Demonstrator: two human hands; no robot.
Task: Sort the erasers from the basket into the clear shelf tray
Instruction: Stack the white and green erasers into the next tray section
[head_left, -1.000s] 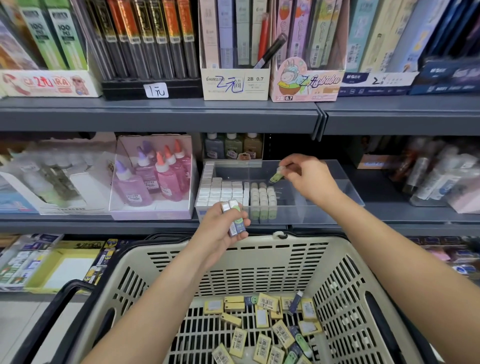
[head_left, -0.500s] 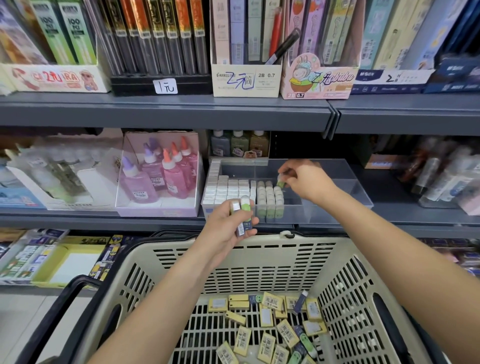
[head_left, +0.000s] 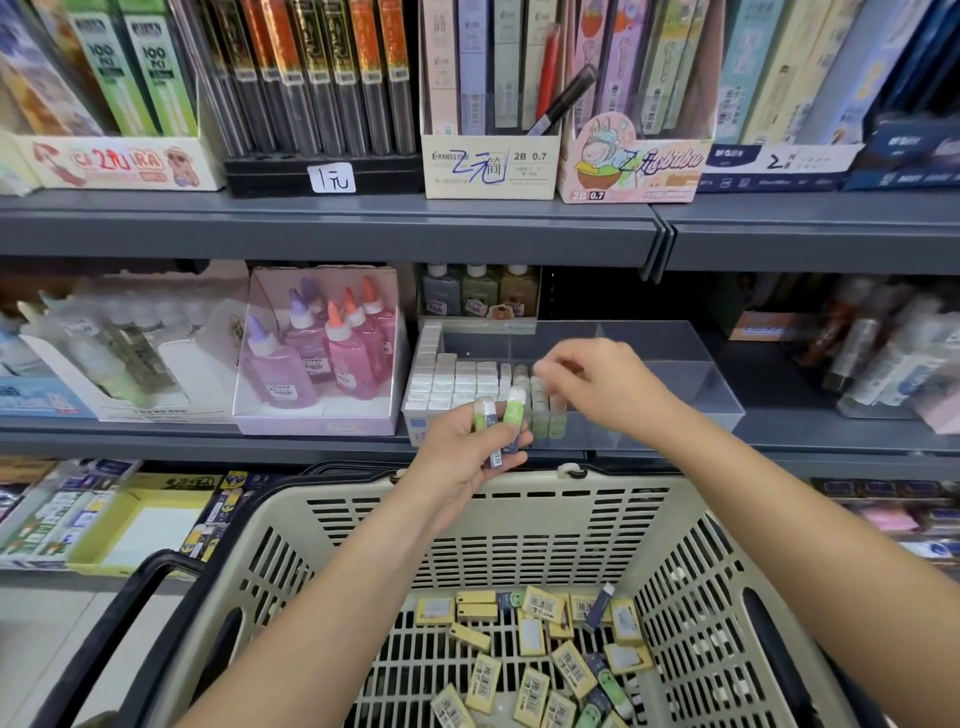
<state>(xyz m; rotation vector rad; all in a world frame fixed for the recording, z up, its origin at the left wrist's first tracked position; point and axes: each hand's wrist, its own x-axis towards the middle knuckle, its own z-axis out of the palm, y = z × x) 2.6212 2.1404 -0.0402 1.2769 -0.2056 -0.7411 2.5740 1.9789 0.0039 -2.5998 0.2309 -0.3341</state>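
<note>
Head view: mid-sort, placement step. Right hand (head_left: 608, 387) is over the clear tray (head_left: 691, 384) on the shelf (head_left: 208, 434), fingers curled down onto the top of the green row (head_left: 543, 423) of erasers standing on end at the tray's front-middle. Motion blur there, so I can't tell whether it pinches an eraser or is empty.

Left hand (head_left: 457, 457) hangs between basket rim and tray front, acting as a buffer. Its fingers and thumb wrap a small bunch of erasers. A green-sleeved eraser (head_left: 515, 410) and a white-tipped eraser (head_left: 484, 415) stick up, with a dark barcode sleeve (head_left: 498, 458) at the bottom. Bunch looks like two or three, not certain.

Tray state: white erasers (head_left: 457, 379) packed in rows on the left side, green row just right of them, right-hand part bare. Basket (head_left: 623, 486) sits below, just in front of the shelf. Plenty of loose erasers (head_left: 540, 605) on its floor, mostly yellow-sleeved, a few green and dark blue. My read: task is well short of done.

Next move, as I judge it: right hand takes the green-sleeved eraser from the left hand's bunch and stands it upright touching the end of the green row. That needs a fingertip pinch near the top, a straight-down drop and no sideways nudge, since the neighbours stand on end and would likely topple. Yellow ones will probably need their own section.
</note>
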